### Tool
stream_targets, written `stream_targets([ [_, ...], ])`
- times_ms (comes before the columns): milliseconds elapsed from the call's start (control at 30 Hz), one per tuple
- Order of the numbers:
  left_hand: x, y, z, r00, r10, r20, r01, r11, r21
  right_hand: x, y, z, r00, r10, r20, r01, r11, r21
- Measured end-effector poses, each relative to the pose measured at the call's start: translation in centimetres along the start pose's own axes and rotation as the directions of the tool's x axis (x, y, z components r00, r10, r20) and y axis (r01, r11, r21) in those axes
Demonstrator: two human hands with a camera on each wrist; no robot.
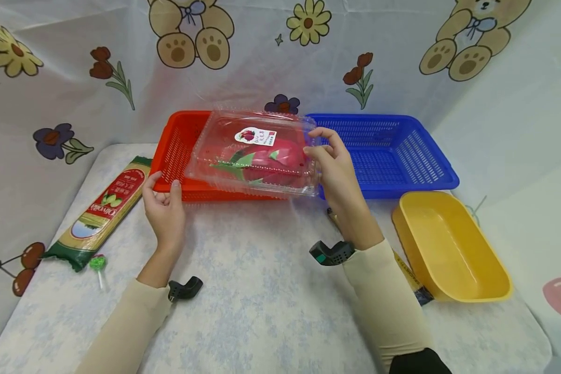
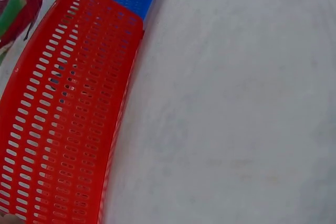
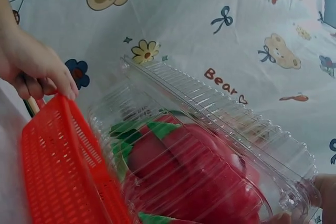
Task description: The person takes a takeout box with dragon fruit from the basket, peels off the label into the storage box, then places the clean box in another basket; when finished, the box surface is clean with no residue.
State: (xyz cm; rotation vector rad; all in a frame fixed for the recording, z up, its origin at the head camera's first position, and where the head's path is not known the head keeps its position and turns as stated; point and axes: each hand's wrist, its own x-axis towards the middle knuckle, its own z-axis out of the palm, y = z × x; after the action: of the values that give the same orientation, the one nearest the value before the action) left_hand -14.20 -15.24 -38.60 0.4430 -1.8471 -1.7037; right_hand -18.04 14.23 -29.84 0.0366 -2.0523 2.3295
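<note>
My right hand (image 1: pixel 336 171) grips the right end of a clear plastic clamshell box (image 1: pixel 203 150) with a white label. Inside lies a pink dragon fruit (image 1: pixel 285 156) with green scales, also showing large in the right wrist view as a dragon fruit (image 3: pixel 194 171). The box is held tilted over the red basket (image 1: pixel 168 145), overlapping most of its opening. At the basket's near left corner, my left hand (image 1: pixel 165 215) pinches the rim between thumb and fingers. The left wrist view shows mostly the slotted wall of the red basket (image 2: pixel 68 114).
Right of the red basket stands a blue basket (image 1: pixel 416 156). A yellow tub (image 1: pixel 453 244) sits in front of it, with a dark and yellow packet (image 1: pixel 413 280) partly behind my right arm. On the left lie a pasta packet (image 1: pixel 105 208) and a green lollipop (image 1: pixel 98 264).
</note>
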Motion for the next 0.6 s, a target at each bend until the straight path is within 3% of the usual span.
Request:
stream_targets([
  [300, 0.1, 0.2, 0.1, 0.999, 0.033, 0.006, -0.033, 0.999, -0.009, -4.2, 0.1, -3.6, 0.998, 0.018, 0.056, -0.014, 0.997, -0.076],
  [600, 0.4, -0.6, 0.1, 1.0, -0.017, -0.004, 0.017, 0.999, 0.035, -8.1, 1.2, -5.5, 0.995, -0.041, 0.088, 0.048, 0.995, -0.088],
])
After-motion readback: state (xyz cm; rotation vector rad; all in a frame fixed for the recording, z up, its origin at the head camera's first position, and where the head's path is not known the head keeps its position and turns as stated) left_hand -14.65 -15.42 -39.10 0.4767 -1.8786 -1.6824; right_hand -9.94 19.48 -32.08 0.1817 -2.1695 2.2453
